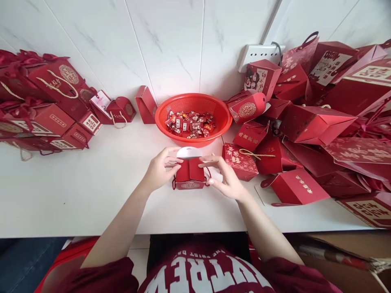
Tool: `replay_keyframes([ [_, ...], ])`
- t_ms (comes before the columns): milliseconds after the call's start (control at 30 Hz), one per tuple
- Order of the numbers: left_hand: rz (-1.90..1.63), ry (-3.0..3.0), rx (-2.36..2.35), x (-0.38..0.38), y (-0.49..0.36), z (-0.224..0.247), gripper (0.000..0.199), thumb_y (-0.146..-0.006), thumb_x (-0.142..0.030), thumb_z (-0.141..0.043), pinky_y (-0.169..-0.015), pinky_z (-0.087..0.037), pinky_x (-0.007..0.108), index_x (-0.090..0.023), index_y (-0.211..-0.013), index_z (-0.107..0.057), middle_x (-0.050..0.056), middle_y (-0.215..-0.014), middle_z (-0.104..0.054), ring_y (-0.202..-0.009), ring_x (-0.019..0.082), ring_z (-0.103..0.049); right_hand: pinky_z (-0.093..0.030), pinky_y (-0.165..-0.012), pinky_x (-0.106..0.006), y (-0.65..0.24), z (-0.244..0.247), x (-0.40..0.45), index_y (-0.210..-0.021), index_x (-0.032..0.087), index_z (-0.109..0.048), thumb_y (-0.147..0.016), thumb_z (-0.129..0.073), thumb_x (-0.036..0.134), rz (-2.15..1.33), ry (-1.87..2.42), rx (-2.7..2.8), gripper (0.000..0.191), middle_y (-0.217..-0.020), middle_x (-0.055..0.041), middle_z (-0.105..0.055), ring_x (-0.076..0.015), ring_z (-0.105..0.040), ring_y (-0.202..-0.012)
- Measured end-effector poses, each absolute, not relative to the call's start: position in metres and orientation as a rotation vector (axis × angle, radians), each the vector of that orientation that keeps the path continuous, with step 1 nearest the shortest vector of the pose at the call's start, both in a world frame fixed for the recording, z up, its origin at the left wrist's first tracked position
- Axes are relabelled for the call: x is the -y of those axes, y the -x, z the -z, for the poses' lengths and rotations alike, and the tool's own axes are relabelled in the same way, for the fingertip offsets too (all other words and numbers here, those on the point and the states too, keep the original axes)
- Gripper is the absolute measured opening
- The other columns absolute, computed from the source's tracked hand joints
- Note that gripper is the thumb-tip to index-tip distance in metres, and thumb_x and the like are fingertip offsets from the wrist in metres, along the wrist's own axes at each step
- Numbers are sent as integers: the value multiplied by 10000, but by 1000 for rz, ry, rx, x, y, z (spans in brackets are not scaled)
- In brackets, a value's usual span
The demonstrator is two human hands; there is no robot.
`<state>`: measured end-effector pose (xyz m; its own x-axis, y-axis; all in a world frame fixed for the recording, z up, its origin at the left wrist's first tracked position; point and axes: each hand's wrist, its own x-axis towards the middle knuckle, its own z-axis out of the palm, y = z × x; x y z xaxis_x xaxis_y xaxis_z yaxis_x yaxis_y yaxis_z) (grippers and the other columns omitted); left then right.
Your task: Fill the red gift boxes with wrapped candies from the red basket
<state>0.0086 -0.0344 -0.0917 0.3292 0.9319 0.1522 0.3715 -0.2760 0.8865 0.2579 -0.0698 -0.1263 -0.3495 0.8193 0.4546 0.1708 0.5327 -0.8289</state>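
A small red gift box (190, 173) stands on the white table (116, 207) in front of me, two top flaps folded inward with a narrow gap between. A white rounded flap (189, 152) stands up at its back, and dark red cords hang at both sides. My left hand (160, 170) has its thumb and fingers closed on the box's upper left edge. Fingers of my right hand (225, 176) are spread, their tips touching the right top flap, with the thumb lower by the right cord. The box's inside is hidden.
Behind the box sits a red plastic basket (194, 141) of wrapped candies (192, 124). Filled-out red boxes (50, 116) are stacked at left; a large pile of boxes (317, 124) covers the right. A power strip (259, 52) is at the wall; a cardboard box (342, 260) is below right.
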Motion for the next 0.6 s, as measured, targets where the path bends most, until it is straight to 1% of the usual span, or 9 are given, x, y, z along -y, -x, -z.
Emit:
replay_keyframes([
  [67, -981, -1907, -1180, 38, -9, 104, 473, -840, -263, -636, -975, -522, 395, -249, -1297, -515, 95, -1324, -587, -1189, 246, -605, -214, -1180, -582, -252, 132, 72, -1273, 250, -460, -896, -635, 509, -768, 851, 1905, 489, -1253, -105, -624, -273, -602, -1187],
  [100, -1030, -1940, -1192, 38, -10, 110, 511, -832, -255, -639, -1028, -484, 413, -251, -1324, -499, 97, -1379, -549, -1260, 256, -550, -236, -1177, -567, -248, 135, 72, -1268, 248, -467, -909, -627, 480, -747, 882, 1894, 456, -1219, -97, -640, -265, -597, -1187],
  [167, -1102, -1926, -1193, 38, -12, 122, 600, -827, -250, -640, -1121, -390, 436, -256, -1393, -441, 96, -1470, -473, -1366, 263, -443, -378, -1111, -499, -240, 139, 73, -1269, 240, -474, -950, -580, 393, -740, 936, 1819, 369, -1186, -98, -638, -241, -605, -1153],
  [233, -1093, -1789, -1111, 37, -14, 132, 596, -861, -271, -594, -1118, -390, 428, -245, -1423, -398, 104, -1461, -489, -1349, 259, -466, -457, -1047, -445, -232, 142, 74, -1293, 233, -473, -964, -543, 333, -725, 961, 1744, 351, -1243, -124, -595, -238, -579, -1189],
  [333, -1046, -1646, -1002, 36, -15, 142, 341, -916, -320, -498, -1029, -468, 413, -213, -1235, -547, 117, -1387, -547, -1254, 270, -549, -418, -1099, -466, -227, 144, 74, -1417, 240, -396, -947, -549, 323, -666, 981, 1697, 501, -1506, -164, -375, -270, -383, -1405],
  [400, -1050, -1673, -987, 38, -14, 143, 246, -933, -363, -472, -1074, -425, 436, -198, -1032, -626, 120, -1375, -539, -1295, 289, -507, -361, -1143, -496, -228, 144, 73, -1489, 254, -345, -951, -541, 320, -657, 981, 1735, 576, -1581, -143, -288, -276, -290, -1462],
  [467, -1050, -1730, -971, 40, -11, 141, 284, -919, -437, -509, -1133, -354, 465, -194, -967, -648, 133, -1368, -529, -1341, 310, -452, -324, -1162, -519, -231, 145, 73, -1448, 275, -460, -974, -511, 309, -666, 963, 1820, 478, -1536, -107, -402, -276, -317, -1450],
  [533, -1002, -1837, -937, 45, -7, 139, 376, -838, -518, -627, -1154, -318, 499, -200, -1037, -647, 153, -1409, -487, -1384, 344, -391, -321, -1162, -529, -232, 147, 72, -1296, 291, -634, -994, -485, 307, -675, 962, 1875, 338, -1439, -76, -534, -279, -354, -1429],
  [600, -918, -1978, -941, 52, -3, 138, 495, -749, -517, -741, -1167, -296, 524, -218, -1127, -630, 158, -1483, -407, -1437, 370, -302, -331, -1157, -534, -231, 150, 72, -1172, 293, -719, -1002, -475, 314, -681, 976, 1866, 298, -1397, -60, -578, -286, -341, -1435],
])
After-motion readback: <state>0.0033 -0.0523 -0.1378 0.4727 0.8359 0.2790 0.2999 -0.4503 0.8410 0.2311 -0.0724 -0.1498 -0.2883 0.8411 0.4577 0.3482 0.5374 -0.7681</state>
